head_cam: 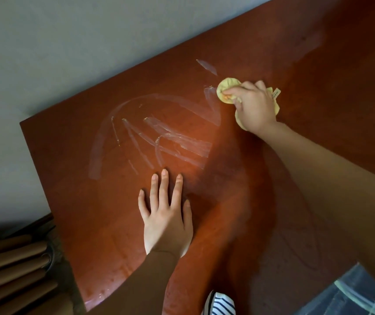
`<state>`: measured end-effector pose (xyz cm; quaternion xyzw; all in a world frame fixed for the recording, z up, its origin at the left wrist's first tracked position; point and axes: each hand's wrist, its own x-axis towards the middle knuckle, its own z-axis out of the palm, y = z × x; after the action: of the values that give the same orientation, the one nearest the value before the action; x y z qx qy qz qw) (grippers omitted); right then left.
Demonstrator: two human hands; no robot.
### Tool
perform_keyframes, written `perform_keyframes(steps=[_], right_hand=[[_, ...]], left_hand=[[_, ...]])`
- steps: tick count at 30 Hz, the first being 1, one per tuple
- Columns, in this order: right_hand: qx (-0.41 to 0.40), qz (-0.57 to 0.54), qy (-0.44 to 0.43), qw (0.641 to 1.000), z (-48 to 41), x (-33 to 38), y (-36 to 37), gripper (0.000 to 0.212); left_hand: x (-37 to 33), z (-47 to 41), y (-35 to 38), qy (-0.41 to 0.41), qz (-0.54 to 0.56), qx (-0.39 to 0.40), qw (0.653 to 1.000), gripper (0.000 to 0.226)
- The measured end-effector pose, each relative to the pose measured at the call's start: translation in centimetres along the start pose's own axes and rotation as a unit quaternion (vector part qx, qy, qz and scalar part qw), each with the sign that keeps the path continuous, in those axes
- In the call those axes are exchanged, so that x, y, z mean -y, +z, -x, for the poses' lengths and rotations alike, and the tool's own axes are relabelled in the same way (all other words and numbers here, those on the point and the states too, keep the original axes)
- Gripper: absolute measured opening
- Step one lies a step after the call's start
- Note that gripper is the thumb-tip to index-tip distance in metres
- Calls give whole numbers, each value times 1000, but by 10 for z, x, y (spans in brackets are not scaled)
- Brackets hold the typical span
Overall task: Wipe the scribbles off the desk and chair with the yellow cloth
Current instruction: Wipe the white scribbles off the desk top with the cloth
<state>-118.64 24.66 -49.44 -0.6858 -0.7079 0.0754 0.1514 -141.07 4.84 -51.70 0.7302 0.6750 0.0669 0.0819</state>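
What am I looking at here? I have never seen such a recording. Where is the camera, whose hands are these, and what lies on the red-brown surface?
There is no machine: a person wears one camera on the head, so you look down at their own two hands. The surface is a red-brown desk. On it are pale scribbles, a big arc and several strokes. The right hand grips a bunched yellow cloth against the desk beside the marks. The left hand lies flat on the desk, fingers spread, and holds nothing.
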Motion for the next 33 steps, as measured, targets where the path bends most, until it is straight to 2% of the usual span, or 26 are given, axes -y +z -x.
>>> perform_keyframes(steps=[6,10,14,17,22,25,28,33], right_hand=[[-1,-12,58,998,-37,37,16,41],[20,-19,-35,999,-19,64,28,42],[-20,-82,-116,990,28,74,31,36],[-12,-95,-154,983,74,77,29,36],[25,-102,-224,969,144,57,21,37],[20,-110,-254,961,171,38,16,31],[7,-107,-235,966,180,20,7,31],[-28,-45,-139,989,149,-21,-4,38]], left_hand=[[0,0,-1,1,4,1,1000,50],[1,-2,-2,-3,2,6,1000,51],[0,-1,-2,-1,-1,2,1000,51],[0,-1,-3,1,-3,2,1000,52],[0,-1,-2,1,4,-2,1000,51],[1,0,-2,-2,7,0,1000,51],[0,0,-2,-4,7,3,1000,51],[1,1,-3,-3,5,3,1000,51]])
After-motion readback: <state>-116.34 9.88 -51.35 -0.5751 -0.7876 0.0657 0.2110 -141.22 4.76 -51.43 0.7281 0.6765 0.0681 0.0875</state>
